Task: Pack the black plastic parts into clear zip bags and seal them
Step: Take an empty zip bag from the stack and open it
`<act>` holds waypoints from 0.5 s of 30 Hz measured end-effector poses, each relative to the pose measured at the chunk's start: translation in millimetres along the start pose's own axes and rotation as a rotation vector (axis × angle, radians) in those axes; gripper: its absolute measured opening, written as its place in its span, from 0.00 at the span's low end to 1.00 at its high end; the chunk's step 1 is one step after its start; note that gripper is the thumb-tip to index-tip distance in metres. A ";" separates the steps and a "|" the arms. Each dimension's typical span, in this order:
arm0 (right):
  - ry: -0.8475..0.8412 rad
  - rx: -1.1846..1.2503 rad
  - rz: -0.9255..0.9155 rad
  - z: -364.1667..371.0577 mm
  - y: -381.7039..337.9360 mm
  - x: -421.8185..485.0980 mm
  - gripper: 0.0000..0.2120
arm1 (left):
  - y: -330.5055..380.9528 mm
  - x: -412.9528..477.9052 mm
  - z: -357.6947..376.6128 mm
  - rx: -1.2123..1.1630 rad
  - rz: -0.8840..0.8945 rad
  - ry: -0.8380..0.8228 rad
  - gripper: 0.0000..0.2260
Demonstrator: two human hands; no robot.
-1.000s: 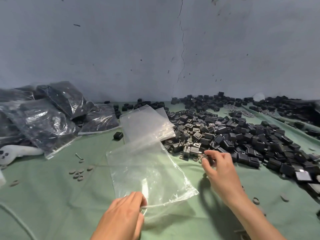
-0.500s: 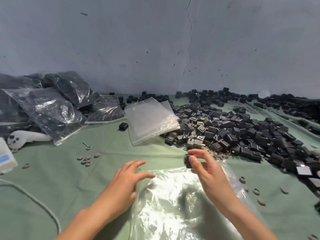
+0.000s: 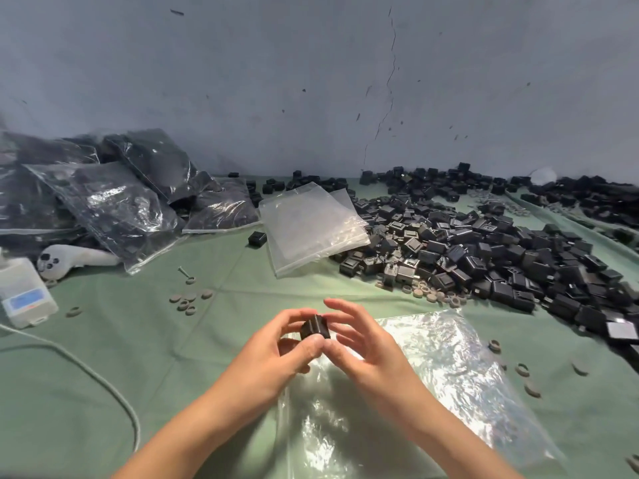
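Observation:
A small black plastic part [image 3: 314,327] is held between the fingertips of both hands, above the near end of an empty clear zip bag [image 3: 442,382] lying flat on the green cloth. My left hand [image 3: 280,354] pinches the part from the left with thumb and fingers. My right hand [image 3: 366,347] touches it from the right, its fingers spread. A large heap of loose black parts [image 3: 484,250] covers the right side of the table. A stack of empty clear bags [image 3: 307,226] lies at the centre back.
Filled bags of black parts [image 3: 114,198] are piled at the back left. A white controller [image 3: 65,259], a small white box [image 3: 24,292] and a grey cable [image 3: 86,368] lie at the left. Small grey rings [image 3: 188,300] are scattered on the green cloth [image 3: 138,340].
The clear bag came down from my left hand to lie flat in front of me. My right hand brought a black part from the heap, and my left hand has joined it on the part.

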State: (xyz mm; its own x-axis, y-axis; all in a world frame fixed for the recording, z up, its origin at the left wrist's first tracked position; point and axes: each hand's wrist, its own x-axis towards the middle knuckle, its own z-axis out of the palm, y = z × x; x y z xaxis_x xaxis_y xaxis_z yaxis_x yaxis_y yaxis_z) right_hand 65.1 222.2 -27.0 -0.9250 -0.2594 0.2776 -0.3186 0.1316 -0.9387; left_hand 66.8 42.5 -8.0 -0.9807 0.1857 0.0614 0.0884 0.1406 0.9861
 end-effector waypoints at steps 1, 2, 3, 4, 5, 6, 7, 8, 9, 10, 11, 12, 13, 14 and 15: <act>-0.004 -0.133 -0.030 0.4 1.4 -0.9 0.23 | -0.9 -0.2 -7.8 0.059 -0.004 0.052 0.15; 0.001 -0.270 -0.074 0.1 2.5 -1.6 0.24 | -2.2 -0.4 -17.5 0.155 0.000 0.121 0.13; -0.002 -0.408 -0.126 -0.2 4.1 -2.0 0.24 | -3.9 -1.1 -27.7 0.269 -0.003 0.188 0.12; -0.035 -0.547 -0.179 0.2 6.4 -2.3 0.24 | -5.6 -3.2 -37.2 0.368 -0.014 0.243 0.11; -0.101 -0.678 -0.221 1.8 9.0 -2.4 0.24 | -7.4 -6.3 -44.5 0.437 -0.039 0.277 0.12; -0.187 -0.786 -0.255 5.5 11.5 -2.9 0.26 | -9.9 -10.1 -49.4 0.488 -0.074 0.291 0.13; -0.271 -0.863 -0.282 11.0 13.3 -3.2 0.29 | -12.7 -13.4 -51.6 0.535 -0.110 0.296 0.13; -0.331 -0.917 -0.313 17.2 15.0 -3.0 0.31 | -15.6 -16.0 -51.8 0.580 -0.133 0.293 0.13; -0.353 -0.958 -0.352 23.5 15.9 -2.9 0.32 | -18.1 -18.2 -50.9 0.610 -0.136 0.287 0.12; -0.349 -0.980 -0.386 28.7 16.0 -2.7 0.30 | -20.7 -19.6 -50.2 0.618 -0.122 0.282 0.12; -0.335 -0.988 -0.402 32.2 15.7 -2.6 0.26 | -22.5 -20.1 -49.4 0.609 -0.104 0.278 0.12; -0.303 -0.982 -0.410 33.8 16.1 -2.5 0.22 | -23.2 -20.2 -48.6 0.584 -0.086 0.271 0.12; -0.256 -0.962 -0.417 34.3 17.2 -2.6 0.18 | -22.9 -19.9 -47.2 0.528 -0.072 0.255 0.12; -0.214 -0.916 -0.409 34.4 18.4 -3.5 0.14 | -21.7 -19.5 -44.2 0.423 -0.062 0.230 0.11; -0.182 -0.850 -0.388 34.7 19.0 -4.9 0.10 | -19.7 -19.7 -39.7 0.267 -0.062 0.197 0.11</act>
State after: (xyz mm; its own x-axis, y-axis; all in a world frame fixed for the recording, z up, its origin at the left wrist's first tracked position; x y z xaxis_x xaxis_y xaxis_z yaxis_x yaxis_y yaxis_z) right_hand 70.7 192.8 -53.3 -0.6998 -0.5666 0.4350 -0.7066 0.6383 -0.3054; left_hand 77.5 -2.6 -22.5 -0.9982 -0.0193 0.0575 0.0449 0.4007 0.9151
